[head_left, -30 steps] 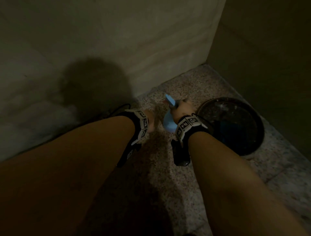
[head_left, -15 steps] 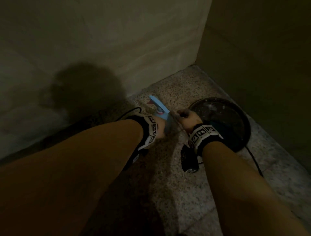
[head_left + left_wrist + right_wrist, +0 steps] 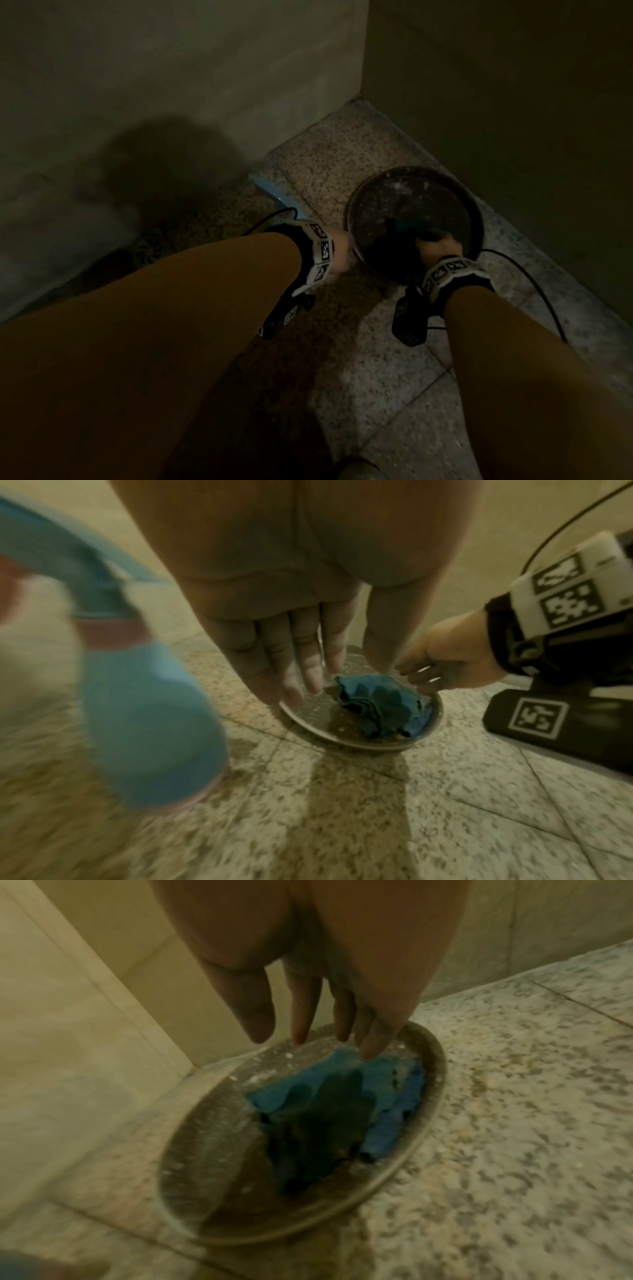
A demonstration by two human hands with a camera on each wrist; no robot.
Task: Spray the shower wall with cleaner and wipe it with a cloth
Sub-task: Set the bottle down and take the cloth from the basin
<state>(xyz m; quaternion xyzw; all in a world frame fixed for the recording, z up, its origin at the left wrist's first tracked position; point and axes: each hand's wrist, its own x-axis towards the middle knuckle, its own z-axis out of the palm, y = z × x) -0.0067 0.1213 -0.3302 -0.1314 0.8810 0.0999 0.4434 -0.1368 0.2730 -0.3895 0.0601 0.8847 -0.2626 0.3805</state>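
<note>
A light blue spray bottle [image 3: 277,196] lies on the speckled floor by the pale shower wall [image 3: 171,68]; in the left wrist view the spray bottle [image 3: 147,723] is blurred at the left. A crumpled blue cloth [image 3: 342,1096] sits in a dark round basin [image 3: 435,1064] near the corner. My left hand [image 3: 301,688] hangs with straight fingers at the basin's near rim [image 3: 342,744] and holds nothing. My right hand [image 3: 308,1039] hovers with straight fingers just over the cloth [image 3: 380,704]. In the head view my right hand [image 3: 435,245] is inside the basin [image 3: 476,219].
A darker side wall [image 3: 513,137] closes the corner right behind the basin. A round floor drain [image 3: 150,250] sits at the foot of the wall to the left. Black cables [image 3: 534,284] trail over the floor tiles by my right wrist.
The spray bottle passed from my right hand to my left and now lies on the floor. Both hands have moved right to the basin, the right one over the cloth.
</note>
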